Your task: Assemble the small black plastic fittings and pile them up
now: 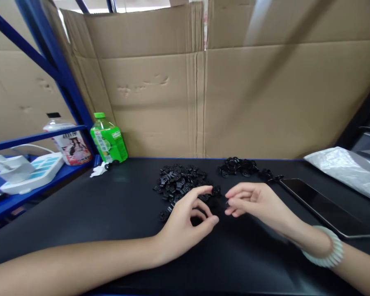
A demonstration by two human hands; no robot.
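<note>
In the head view a pile of small black round plastic parts with cut-out openings (180,181) lies on the black tabletop. My left hand (189,222) is just in front of this pile, with its fingers curved and the thumb apart from them. Nothing shows between thumb and forefinger. One black part (216,190) appears beside the left forefinger's tip; whether they touch I cannot tell. My right hand (249,201), with a pale beaded bracelet on its wrist, is closed in a pinch. Something tiny seems to be at its fingertips, too small to name.
A smaller heap of black parts (238,166) lies farther back. To the right are a phone (323,205) and a clear plastic bag (345,168). A green bottle (109,139) stands back left, by a blue rack with a power strip (37,172) and another bottle (70,142).
</note>
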